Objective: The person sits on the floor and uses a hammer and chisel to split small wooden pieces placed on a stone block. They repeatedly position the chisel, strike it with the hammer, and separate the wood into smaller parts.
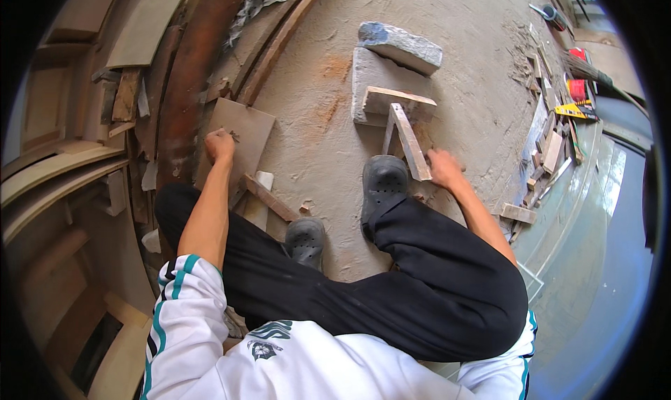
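Note:
My left hand (220,145) is closed over a thin brown board (250,131), its fingertips at a small pile of dark nails (234,136). Whether a nail is pinched in them is too small to tell. My right hand (445,168) is curled at the near end of a narrow wooden strip (410,145), seemingly gripping its edge. This strip meets a second thin strip (388,134) at an angle, and their far end adjoins a crosswise wooden piece (400,96). The crosswise piece leans against a grey concrete block (370,71). Another rough stone block (402,47) lies beyond.
My grey clogs (384,183) stand on the concrete floor, one just beside the strips. Wood offcuts (552,152), a yellow-handled saw (574,111) and a brush (583,68) lie at right. Curved wooden furniture parts (63,176) and a rusty beam (199,64) line the left.

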### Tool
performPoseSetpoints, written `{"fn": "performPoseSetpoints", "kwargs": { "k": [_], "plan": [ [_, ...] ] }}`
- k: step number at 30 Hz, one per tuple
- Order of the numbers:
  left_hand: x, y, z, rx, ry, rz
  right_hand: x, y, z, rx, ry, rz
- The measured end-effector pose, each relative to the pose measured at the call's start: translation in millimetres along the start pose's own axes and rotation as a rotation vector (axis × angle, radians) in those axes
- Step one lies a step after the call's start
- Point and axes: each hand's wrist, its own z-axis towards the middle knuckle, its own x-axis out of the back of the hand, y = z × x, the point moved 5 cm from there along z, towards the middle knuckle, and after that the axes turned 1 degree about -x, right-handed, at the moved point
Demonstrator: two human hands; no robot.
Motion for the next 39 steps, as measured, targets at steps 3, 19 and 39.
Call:
{"fn": "performPoseSetpoints", "kwargs": {
  "k": [3, 19, 39],
  "plan": [
    [2.9, -4.8, -0.7, 0.007, 0.182, -0.072, -15.1, -14.3, -19.4, 0.071, -0.078, -0.177],
    [-51.1, 244.3, -172.3, -0.476, -0.785, -0.806, -46.9, -14.4, -74.6, -0.174, -0.099, 0.151],
    [-111.5, 271.7, -205.3, -0.847, -0.974, -0.583, -41.9, -25.0, -119.6, -0.363, 0.021, 0.413]
  ]
}}
